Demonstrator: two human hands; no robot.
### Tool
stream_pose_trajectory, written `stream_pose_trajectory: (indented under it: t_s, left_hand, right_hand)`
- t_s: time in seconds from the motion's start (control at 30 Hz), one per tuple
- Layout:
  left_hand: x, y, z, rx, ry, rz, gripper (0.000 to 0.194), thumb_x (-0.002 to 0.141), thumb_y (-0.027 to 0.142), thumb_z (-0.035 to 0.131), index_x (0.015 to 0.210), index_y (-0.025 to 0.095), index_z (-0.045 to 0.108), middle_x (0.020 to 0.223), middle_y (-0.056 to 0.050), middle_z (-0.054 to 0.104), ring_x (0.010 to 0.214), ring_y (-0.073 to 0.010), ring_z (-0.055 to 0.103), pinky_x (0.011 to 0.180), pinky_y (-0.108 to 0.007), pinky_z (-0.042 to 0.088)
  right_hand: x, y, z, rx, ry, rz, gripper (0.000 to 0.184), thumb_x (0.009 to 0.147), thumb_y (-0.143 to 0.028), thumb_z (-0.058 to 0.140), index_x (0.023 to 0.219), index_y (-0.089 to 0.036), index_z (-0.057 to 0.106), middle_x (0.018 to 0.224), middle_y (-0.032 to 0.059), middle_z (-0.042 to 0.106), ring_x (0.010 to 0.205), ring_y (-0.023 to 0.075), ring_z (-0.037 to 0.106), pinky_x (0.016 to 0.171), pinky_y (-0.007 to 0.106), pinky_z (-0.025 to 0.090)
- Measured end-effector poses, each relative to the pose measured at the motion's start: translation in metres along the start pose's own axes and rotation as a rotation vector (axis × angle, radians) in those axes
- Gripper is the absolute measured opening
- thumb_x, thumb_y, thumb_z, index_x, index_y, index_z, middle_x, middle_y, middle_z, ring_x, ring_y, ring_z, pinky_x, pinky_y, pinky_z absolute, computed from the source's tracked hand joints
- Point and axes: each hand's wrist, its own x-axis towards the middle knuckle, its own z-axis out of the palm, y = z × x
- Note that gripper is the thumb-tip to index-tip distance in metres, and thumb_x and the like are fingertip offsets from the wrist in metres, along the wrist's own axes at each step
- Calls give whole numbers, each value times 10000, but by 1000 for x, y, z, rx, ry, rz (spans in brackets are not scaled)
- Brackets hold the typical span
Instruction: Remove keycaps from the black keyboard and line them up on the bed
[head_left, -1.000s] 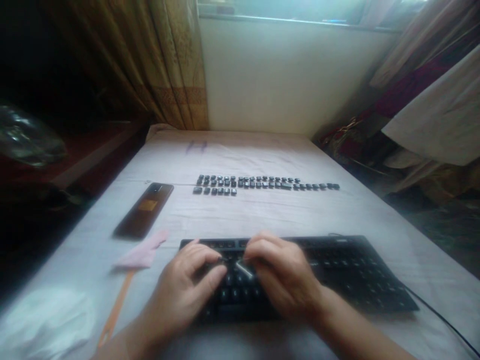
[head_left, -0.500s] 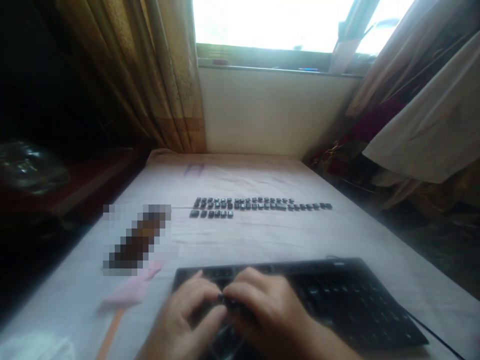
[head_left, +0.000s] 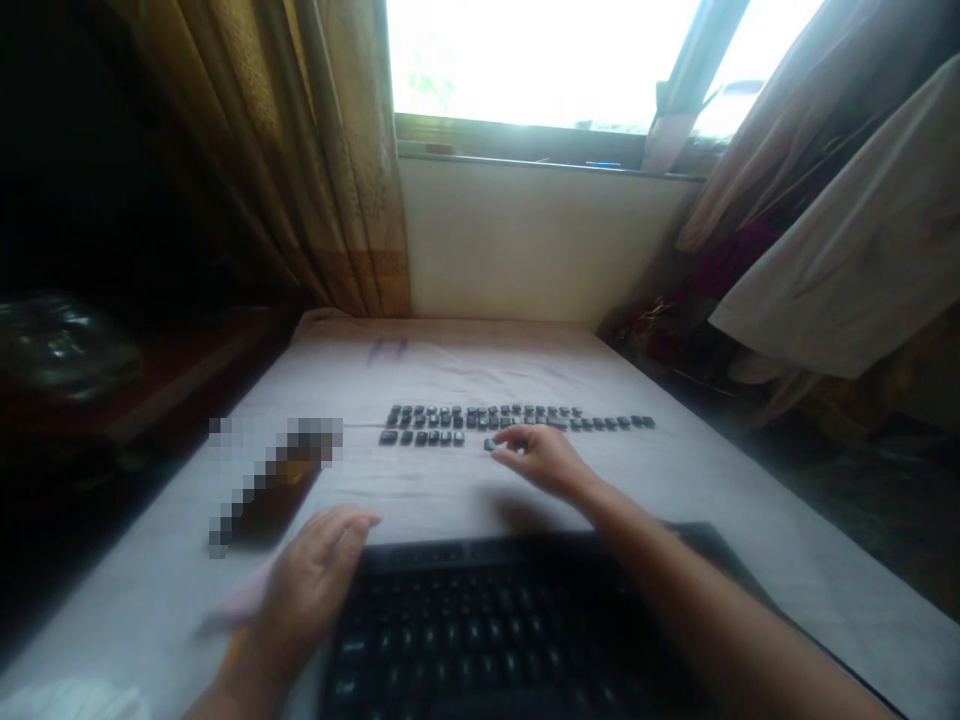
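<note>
My right hand (head_left: 541,458) reaches over the cloth and pinches a small black keycap (head_left: 489,445) between thumb and fingertips. That keycap is at the right of the front row of loose keycaps (head_left: 433,438), with a gap between them. Behind it run longer rows of black keycaps (head_left: 615,424). Below my right forearm lies a black keyboard (head_left: 450,640), part of it hidden by the arm. Beside the keyboard's far left corner, my left hand (head_left: 319,560) holds nothing, its fingers loosely stretched out.
A white cloth (head_left: 337,370) covers the surface. At the left, a pink brush-like thing (head_left: 244,598) with an orange handle is partly behind my left hand, near a pixelated dark object (head_left: 277,485). A cable (head_left: 840,665) leaves the keyboard's right side.
Both hands have left the keyboard. My right hand has moved forward to the keycap rows with a keycap; my left hand has moved left and opened.
</note>
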Motion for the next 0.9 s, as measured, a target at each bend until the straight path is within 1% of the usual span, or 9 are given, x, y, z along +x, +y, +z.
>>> stream_pose_trajectory:
  t_s: [0.1,0.27,0.37,0.57,0.63,0.8,0.9]
  left_hand:
    - [0,-1,1,9,-26,-25,373,957,494,480,915,242,753,940,-46,779,924,-237,732,850,-354,597]
    - [2,1,1,8,-48,-77,407,952,516,463,895,249,765,940,-44,784,930,-240,736,853,-361,603]
    - [3,1,0,9,-51,-99,426,947,529,457,872,248,768,922,-48,787,917,-246,741,849,-373,606]
    - [2,-2,1,7,-68,-102,430,947,539,453,870,258,770,921,-46,786,914,-243,740,850,-367,602]
    - [1,-4,1,3,-68,-106,427,948,536,454,873,257,768,929,-46,783,924,-244,736,862,-368,596]
    - [-1,-9,2,-1,-109,-110,404,956,514,456,902,260,766,962,-45,777,962,-244,727,884,-374,585]
    - [-1,-9,2,0,-83,-114,417,954,529,451,892,260,764,951,-45,775,954,-246,728,878,-377,587]
  right_hand:
    - [20,4,13,-47,-17,24,228,803,-257,715,1007,-196,795,847,57,778,781,201,709,741,284,513]
    - [34,6,30,-118,-33,40,272,810,-312,714,1061,-234,785,929,60,790,880,229,724,787,287,516]
    - [39,5,32,-162,-38,38,272,824,-315,696,1069,-236,783,969,68,789,921,243,722,818,301,515]
    - [44,5,34,-221,-48,8,268,832,-325,683,1076,-261,776,986,57,788,972,249,714,848,301,511]
    - [46,5,35,-234,-54,-1,264,836,-324,676,1074,-269,775,995,51,788,976,245,713,845,296,509]
    - [46,4,35,-257,-64,-10,256,835,-309,660,1063,-278,773,984,39,789,960,233,712,821,282,507]
    - [45,4,34,-261,-64,-18,253,826,-301,659,1047,-260,777,988,49,788,966,239,710,829,285,505]
